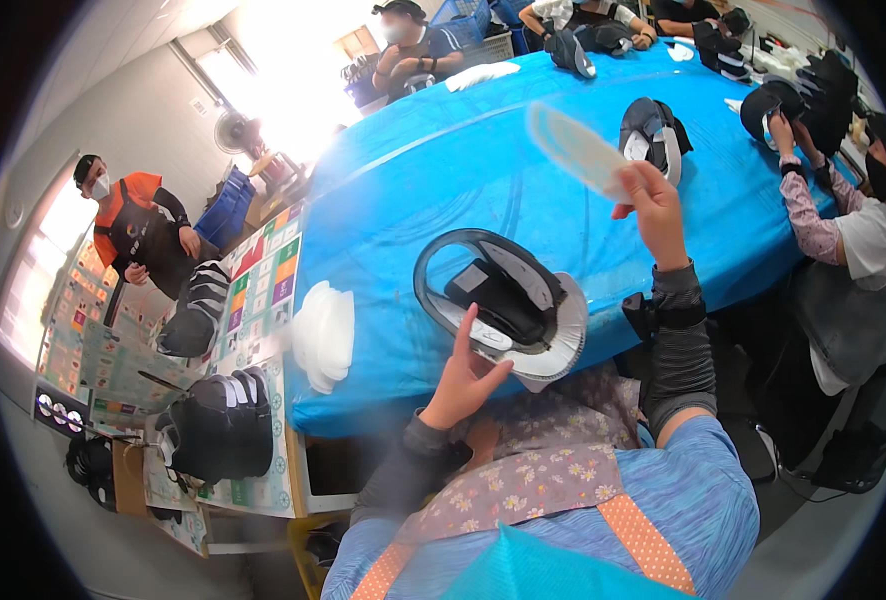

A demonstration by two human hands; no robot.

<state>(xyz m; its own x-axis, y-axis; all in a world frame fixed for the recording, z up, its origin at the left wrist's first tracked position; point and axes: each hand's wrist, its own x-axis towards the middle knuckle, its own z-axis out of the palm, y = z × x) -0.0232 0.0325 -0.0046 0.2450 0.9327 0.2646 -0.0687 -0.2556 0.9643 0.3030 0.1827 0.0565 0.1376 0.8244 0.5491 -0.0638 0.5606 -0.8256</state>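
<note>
A black oval shell-like piece lies at the near edge of the blue-covered table, its hollow side facing up. It has a white pleated rim on the right and a black padded inside; its exact kind cannot be told. My left hand touches its near-left side, index finger and thumb stretched apart, the other fingers mostly hidden. Raised over the table to the right, my right hand pinches one end of a thin, translucent oval sheet. A similar black piece sits behind that hand.
A stack of white pads lies to my left. Stacked black pieces stand on the patterned side table. One person stands at the left, another handles a black piece at the right, and others sit along the far side.
</note>
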